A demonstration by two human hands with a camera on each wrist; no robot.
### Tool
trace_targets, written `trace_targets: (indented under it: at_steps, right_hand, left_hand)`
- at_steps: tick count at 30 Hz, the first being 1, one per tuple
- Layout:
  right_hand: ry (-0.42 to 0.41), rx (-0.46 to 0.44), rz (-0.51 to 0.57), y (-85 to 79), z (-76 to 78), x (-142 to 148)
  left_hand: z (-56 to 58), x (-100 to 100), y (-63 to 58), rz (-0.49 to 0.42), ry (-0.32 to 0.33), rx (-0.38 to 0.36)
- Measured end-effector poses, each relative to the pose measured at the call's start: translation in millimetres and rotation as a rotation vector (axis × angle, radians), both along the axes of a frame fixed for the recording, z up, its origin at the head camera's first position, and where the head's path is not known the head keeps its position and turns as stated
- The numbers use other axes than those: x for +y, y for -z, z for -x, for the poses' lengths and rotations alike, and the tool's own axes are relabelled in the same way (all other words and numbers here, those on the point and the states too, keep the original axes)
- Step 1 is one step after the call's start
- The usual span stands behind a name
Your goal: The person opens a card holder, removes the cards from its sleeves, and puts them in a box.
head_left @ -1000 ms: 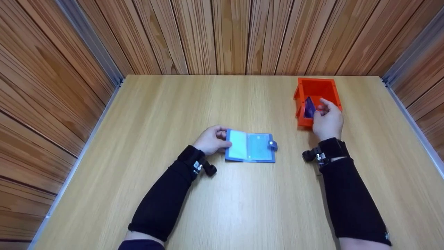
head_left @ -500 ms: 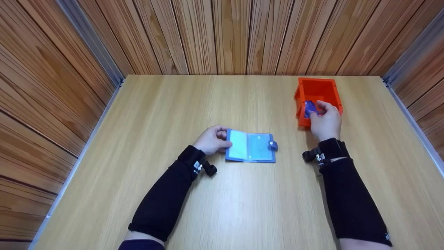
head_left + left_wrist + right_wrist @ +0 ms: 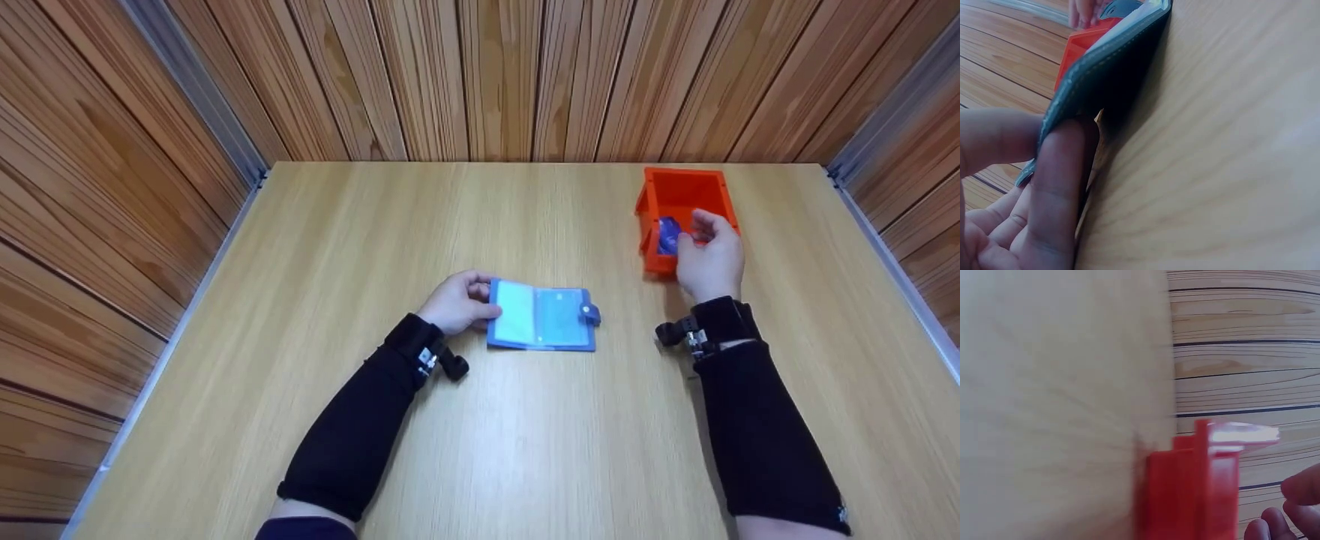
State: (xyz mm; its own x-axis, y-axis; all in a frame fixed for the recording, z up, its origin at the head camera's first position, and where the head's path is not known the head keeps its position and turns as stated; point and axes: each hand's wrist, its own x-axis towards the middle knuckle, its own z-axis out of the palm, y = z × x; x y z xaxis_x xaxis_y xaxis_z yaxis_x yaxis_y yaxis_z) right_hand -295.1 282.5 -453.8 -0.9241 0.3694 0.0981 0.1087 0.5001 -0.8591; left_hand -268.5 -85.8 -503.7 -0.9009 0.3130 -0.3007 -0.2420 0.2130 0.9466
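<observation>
A blue card holder [image 3: 562, 319] with clear sleeves and a snap strap lies spread open on the table. Its left edge is pinched by my left hand [image 3: 457, 304], thumb on top and fingers beneath; in the left wrist view that cover [image 3: 1112, 62] tilts up off the tabletop. My right hand [image 3: 709, 259] is over the front right of an orange bin [image 3: 684, 176], fingers loosely bent. A flat blue-purple card-like piece [image 3: 667, 235] leans inside the bin, just left of the thumb. In the right wrist view only fingertips [image 3: 1303, 486] show, above the bin, with nothing visible between them.
The bin stands near the back right of the wooden table [image 3: 420, 225]. Wood-plank walls [image 3: 495, 82] rise behind and at both sides, with metal rails in the corners. Both wrists carry small black cameras [image 3: 450, 365].
The blue-purple piece has gone from a tilted, dark face to showing its brighter face in the bin. My right hand dipped left toward it, then shifted back right. The left hand stays still.
</observation>
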Motion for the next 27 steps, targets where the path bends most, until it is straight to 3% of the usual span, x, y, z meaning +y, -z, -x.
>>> trace_targets:
  at_steps: [5,11,14,18,22,27]
  right_hand:
    - [-0.097,0.066,0.048,-24.2,-11.6,-13.8]
    - [-0.409,0.087,-0.117,-39.4,-28.4,-41.0]
    - [-0.587,0.062,-0.189,-35.0,-32.8,-54.2]
    - [-0.722,-0.102,-0.29,-20.9,-36.4,-70.3]
    - [-0.785,-0.277,-0.418,-6.0,-39.1,-83.7]
    - [-0.809,-0.312,-0.556,6.4,-41.8,-95.5]
  left_hand:
    - [-0.3,-0.8,-0.6,0.002,-0.005,0.004]
    - [-0.2,-1.2,-0.6,-0.021,-0.017,-0.006]
    - [0.1,-1.4,-0.2,-0.016,-0.019,-0.007]
    - [0.1,-1.1,0.6,0.0,-0.016,-0.006]
    - [-0.4,-0.3,0.6,0.005,-0.016,-0.006]
    - [-0.7,0.8,0.5,0.004,-0.015,0.0]
